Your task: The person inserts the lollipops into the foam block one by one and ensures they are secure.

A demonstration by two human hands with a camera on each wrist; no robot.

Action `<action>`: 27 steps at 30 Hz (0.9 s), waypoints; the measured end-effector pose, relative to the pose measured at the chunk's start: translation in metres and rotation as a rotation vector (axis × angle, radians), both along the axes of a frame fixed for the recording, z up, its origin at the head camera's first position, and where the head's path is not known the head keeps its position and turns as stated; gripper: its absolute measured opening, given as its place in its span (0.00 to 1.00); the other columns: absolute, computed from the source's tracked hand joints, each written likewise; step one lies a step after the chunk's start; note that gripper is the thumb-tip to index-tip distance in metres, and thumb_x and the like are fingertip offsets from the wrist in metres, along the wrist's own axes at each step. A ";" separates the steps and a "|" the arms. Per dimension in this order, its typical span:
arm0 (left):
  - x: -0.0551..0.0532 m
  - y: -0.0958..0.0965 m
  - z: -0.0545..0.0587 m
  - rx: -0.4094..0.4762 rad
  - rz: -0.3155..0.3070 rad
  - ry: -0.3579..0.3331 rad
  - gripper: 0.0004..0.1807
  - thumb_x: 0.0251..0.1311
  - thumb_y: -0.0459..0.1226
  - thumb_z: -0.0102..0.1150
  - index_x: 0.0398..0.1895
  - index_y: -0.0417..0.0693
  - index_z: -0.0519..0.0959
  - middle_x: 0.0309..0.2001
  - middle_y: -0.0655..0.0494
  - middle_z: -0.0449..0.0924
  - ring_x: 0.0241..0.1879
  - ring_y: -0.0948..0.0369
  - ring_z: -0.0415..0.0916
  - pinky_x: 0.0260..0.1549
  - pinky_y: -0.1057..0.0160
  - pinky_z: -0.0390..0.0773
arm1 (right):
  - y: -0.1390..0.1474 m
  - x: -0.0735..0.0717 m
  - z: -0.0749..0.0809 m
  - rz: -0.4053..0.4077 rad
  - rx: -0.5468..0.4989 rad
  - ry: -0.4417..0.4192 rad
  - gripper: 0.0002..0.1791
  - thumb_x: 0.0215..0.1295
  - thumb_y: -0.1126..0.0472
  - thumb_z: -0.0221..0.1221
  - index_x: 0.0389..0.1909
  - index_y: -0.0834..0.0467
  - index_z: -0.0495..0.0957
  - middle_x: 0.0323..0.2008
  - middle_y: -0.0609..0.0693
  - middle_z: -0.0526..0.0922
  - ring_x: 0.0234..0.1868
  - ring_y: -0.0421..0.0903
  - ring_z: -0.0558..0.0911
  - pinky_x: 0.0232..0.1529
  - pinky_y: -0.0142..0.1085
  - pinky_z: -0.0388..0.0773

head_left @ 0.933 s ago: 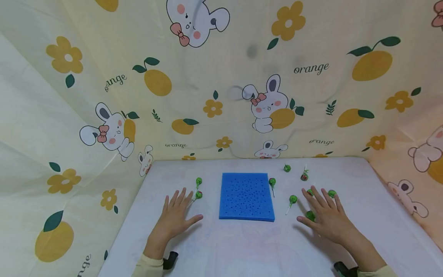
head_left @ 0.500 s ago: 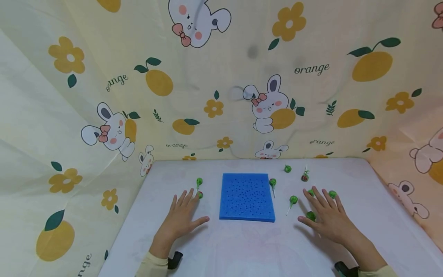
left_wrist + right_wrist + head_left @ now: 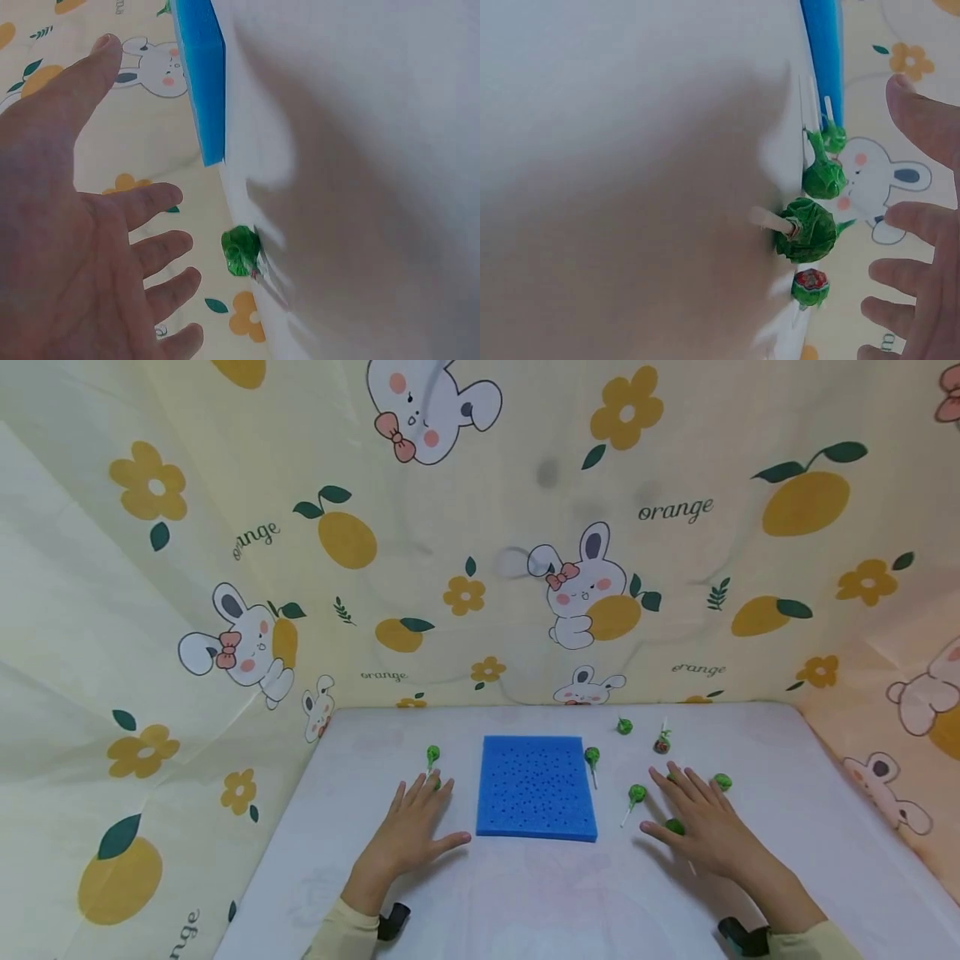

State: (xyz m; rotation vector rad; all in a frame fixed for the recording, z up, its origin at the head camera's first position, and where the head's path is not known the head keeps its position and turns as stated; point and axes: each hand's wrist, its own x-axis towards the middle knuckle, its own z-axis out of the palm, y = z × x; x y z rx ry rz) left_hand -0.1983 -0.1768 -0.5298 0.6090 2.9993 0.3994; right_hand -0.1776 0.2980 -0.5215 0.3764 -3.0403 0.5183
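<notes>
My left hand (image 3: pixel 411 833) hovers palm down over the white table, fingers straight and spread, holding nothing. Its fingertips overlap one green-wrapped lollipop in the head view; another lollipop (image 3: pixel 433 753) lies just beyond. In the left wrist view, a lollipop (image 3: pixel 241 250) rests on the cloth apart from the fingers. My right hand (image 3: pixel 705 827), also spread and holding nothing, hangs above several lollipops on the right, partly covering some. The right wrist view shows a lollipop (image 3: pixel 810 231) with its stick toward the camera. Between the hands lies a flat blue foam block (image 3: pixel 536 789) dotted with small holes.
Along the block's right edge lies a lollipop (image 3: pixel 592 757), and another (image 3: pixel 637 794) is nearer the right hand. Two more, one green (image 3: pixel 625 727) and one red-and-green (image 3: pixel 662 743), lie farther back. A patterned cloth (image 3: pixel 465 527) hangs behind the table (image 3: pixel 540 902).
My left hand has moved right toward the blue block, covering more of the nearer left lollipop. My right hand has shifted slightly left, its fingers a little closer together.
</notes>
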 end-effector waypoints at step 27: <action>-0.018 0.034 0.000 -0.033 -0.113 -0.048 0.57 0.67 0.72 0.57 0.88 0.48 0.55 0.87 0.44 0.48 0.86 0.44 0.47 0.83 0.39 0.48 | -0.017 -0.034 -0.003 -0.012 0.000 -0.005 0.40 0.71 0.41 0.69 0.72 0.64 0.75 0.64 0.73 0.78 0.63 0.73 0.77 0.59 0.71 0.78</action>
